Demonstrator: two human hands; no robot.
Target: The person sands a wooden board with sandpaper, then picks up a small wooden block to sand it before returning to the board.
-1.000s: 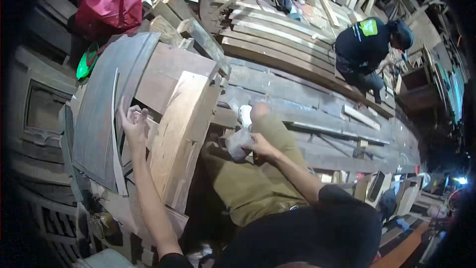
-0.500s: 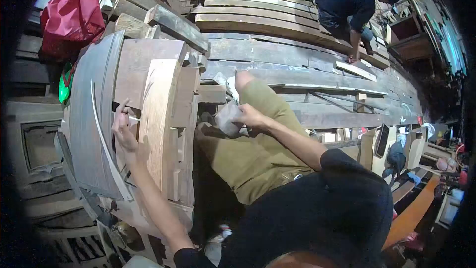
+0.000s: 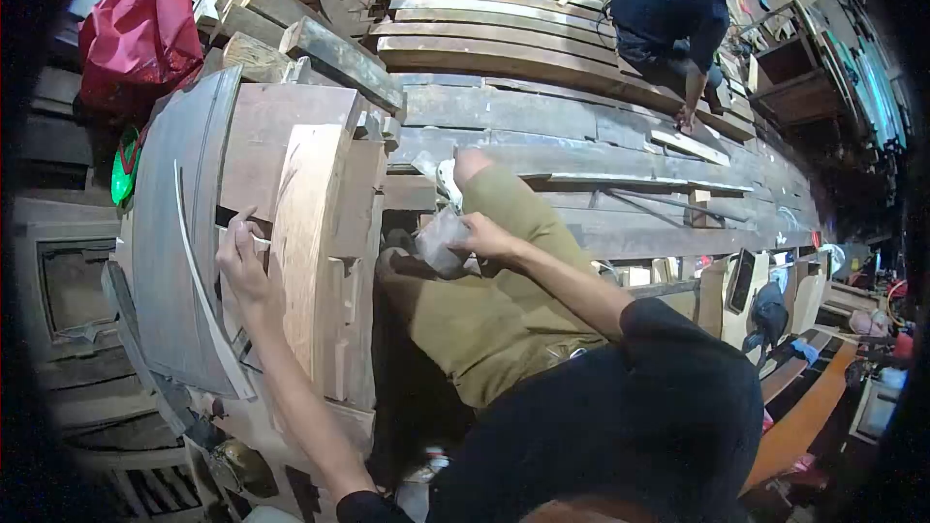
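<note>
My right hand [image 3: 489, 236] grips a crumpled, translucent plastic bag [image 3: 443, 240] above my bent leg. My left hand [image 3: 242, 257] is beside the left edge of a pale wooden board [image 3: 308, 242], its fingers loosely bent and apart. Nothing shows clearly in that hand. Under and around the pale board are browner wood pieces [image 3: 260, 145]. Further left lies a wide grey-brown panel [image 3: 174, 261], with a thin curved pale strip [image 3: 205, 291] on top of it. What the bag contains cannot be made out.
Long planks [image 3: 494, 44] lie stacked across the back. A co-worker [image 3: 673, 15] crouches at upper right, one hand on a pale board [image 3: 690, 146]. A red bag [image 3: 145, 39] stands at upper left. A phone [image 3: 740, 281] rests at right.
My left hand's fingers have curled in slightly. The bag stays in my right hand with little movement. The view has shifted a little.
</note>
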